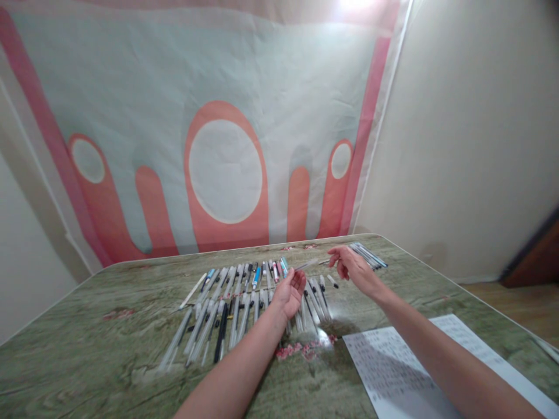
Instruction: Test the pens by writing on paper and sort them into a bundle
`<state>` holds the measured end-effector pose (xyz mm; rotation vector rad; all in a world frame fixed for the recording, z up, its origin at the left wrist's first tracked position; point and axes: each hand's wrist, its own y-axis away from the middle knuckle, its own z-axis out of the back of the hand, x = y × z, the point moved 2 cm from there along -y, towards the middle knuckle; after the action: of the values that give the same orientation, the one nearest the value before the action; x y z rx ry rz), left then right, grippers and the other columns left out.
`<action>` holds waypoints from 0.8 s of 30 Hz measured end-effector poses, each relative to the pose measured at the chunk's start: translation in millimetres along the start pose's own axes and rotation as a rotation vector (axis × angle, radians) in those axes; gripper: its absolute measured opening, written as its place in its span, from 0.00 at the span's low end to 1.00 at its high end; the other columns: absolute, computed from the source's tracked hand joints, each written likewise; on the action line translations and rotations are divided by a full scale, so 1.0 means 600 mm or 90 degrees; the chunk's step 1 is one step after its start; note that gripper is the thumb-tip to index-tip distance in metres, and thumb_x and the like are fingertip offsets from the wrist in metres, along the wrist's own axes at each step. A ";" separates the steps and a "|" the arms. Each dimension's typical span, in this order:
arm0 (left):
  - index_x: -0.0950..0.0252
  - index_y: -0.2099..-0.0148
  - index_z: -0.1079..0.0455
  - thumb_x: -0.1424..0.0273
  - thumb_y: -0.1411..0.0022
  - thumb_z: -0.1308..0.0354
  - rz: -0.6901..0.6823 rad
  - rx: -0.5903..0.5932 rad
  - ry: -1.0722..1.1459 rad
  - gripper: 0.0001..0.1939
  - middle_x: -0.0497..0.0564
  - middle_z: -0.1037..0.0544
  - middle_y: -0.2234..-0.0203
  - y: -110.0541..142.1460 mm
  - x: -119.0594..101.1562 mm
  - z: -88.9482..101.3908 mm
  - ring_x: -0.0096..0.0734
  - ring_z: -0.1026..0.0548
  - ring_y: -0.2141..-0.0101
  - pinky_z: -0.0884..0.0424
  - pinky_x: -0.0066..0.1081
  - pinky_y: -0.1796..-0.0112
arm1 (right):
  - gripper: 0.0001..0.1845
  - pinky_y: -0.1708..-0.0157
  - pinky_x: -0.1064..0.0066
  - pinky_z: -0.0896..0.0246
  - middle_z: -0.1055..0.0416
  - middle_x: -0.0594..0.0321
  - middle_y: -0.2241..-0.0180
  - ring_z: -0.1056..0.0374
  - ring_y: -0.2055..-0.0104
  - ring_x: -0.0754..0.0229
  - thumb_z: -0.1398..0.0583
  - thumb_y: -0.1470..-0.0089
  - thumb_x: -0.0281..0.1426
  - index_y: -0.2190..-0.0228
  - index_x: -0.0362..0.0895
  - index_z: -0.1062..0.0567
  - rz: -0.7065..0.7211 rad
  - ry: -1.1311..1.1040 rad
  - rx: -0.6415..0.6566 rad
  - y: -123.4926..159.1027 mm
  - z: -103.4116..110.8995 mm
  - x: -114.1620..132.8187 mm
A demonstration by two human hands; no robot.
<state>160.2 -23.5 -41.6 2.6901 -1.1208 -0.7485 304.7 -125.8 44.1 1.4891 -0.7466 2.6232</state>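
Note:
Near the middle of the table, my left hand (pixel 290 294) is closed on a clear pen barrel (pixel 307 265), which points up and to the right from the fingers. My right hand (pixel 350 267) hovers to its right, fingers apart and loosely bent. A thin dark-tipped piece (pixel 324 262) shows by those fingertips; whether they touch it is too small to tell. Beneath and left of my left hand lie rows of pens with clear barrels (pixel 198 331) and black parts. A small pen cap (pixel 332 281) rests below my right hand.
Thin dark pen refills (pixel 370 256) lie side by side beyond my right hand. Blue and pink pens (pixel 257 277) stand out in the back row. A printed paper sheet (pixel 384 364) lies under my right forearm. Behind the table (pixel 109 326) hangs a patterned cloth (pixel 227 64).

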 end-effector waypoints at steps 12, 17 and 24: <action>0.72 0.69 0.34 0.74 0.43 0.46 -0.014 0.004 0.004 0.05 0.54 0.25 0.76 -0.001 0.000 0.002 0.26 0.25 0.74 0.27 0.25 0.70 | 0.06 0.73 0.75 0.49 0.29 0.61 0.75 0.36 0.72 0.62 0.44 0.56 0.29 0.76 0.40 0.27 -0.054 0.448 0.153 -0.004 0.004 -0.134; 0.72 0.70 0.34 0.73 0.44 0.46 -0.019 -0.001 -0.007 0.05 0.54 0.25 0.76 -0.002 0.001 0.004 0.26 0.25 0.75 0.27 0.25 0.70 | 0.06 0.72 0.75 0.49 0.29 0.60 0.75 0.35 0.71 0.62 0.43 0.56 0.29 0.75 0.41 0.27 -0.076 0.460 0.160 -0.002 0.001 -0.145; 0.71 0.70 0.34 0.74 0.44 0.45 -0.024 0.000 -0.014 0.05 0.54 0.25 0.76 -0.001 0.002 0.004 0.26 0.25 0.74 0.27 0.25 0.70 | 0.07 0.71 0.76 0.48 0.28 0.59 0.72 0.35 0.69 0.61 0.43 0.60 0.25 0.72 0.40 0.28 -0.124 0.468 0.163 0.000 -0.004 -0.157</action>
<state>160.2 -23.9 -44.2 2.7171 -1.0773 -0.7861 353.4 -105.9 -34.0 0.4787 -0.1886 2.8516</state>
